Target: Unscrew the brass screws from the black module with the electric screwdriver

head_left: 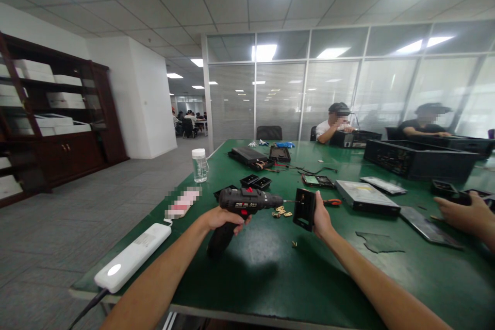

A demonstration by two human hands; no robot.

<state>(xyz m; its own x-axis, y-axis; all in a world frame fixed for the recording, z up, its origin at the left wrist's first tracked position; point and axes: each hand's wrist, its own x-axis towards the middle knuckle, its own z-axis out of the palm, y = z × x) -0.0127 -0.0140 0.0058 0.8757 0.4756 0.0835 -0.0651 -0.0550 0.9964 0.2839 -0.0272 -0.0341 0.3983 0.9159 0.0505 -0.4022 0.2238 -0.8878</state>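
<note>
My left hand is closed around the grip of a black cordless drill with red buttons. The drill points right, and its thin bit meets or nearly meets a small black rectangular bracket; contact I cannot make out for sure. My right hand holds that bracket upright by its right edge, with the fingers mostly hidden. Small brass-coloured parts lie on the table behind the gap between the two hands. A little metal piece rests below the bracket. Near my right hand lies a tool with an orange handle.
On the green table stand a white power strip, a clear bottle and a silver disc drive. Black computer cases stand at the back right, before two people. Another person's hand reaches in at the right.
</note>
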